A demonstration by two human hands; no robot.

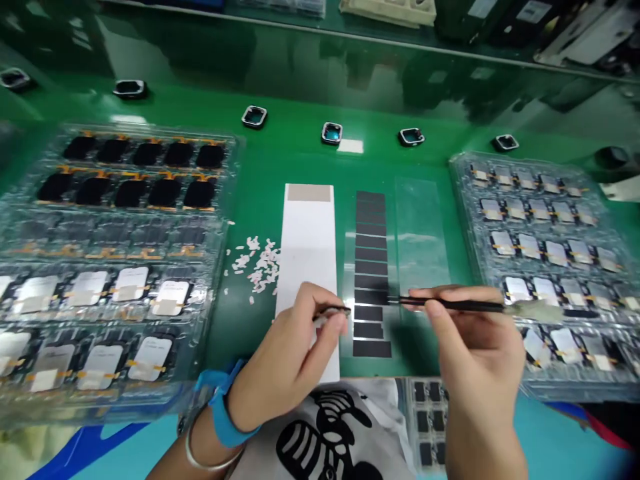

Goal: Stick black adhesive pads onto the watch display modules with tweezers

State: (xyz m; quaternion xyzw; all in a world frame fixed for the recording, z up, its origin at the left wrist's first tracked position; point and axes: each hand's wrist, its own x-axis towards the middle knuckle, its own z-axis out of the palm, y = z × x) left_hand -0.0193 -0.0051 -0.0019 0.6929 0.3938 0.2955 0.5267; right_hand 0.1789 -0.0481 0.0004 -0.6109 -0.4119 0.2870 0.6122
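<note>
My right hand (477,340) is closed around black tweezers (460,305), a pale wrap on their rear end. The tweezer tips reach the right edge of a column of black adhesive strips (371,270) on a clear sheet; whether they grip a strip I cannot tell. Between thumb and forefinger, my left hand (295,357) pinches a small dark-edged part (333,311), seen nearly edge-on and partly hidden by the fingers. This hand is over the lower part of a long white board (309,253) with a beige band at its top. It wears a blue wrist strap (225,407).
At left, a clear tray (227,220) holds rows of black and white-backed screen modules. Another clear tray (467,220) with similar modules stands at right. Small white scraps (263,267) lie beside the board. Several watch frames (332,133) line the back of the green mat (280,160).
</note>
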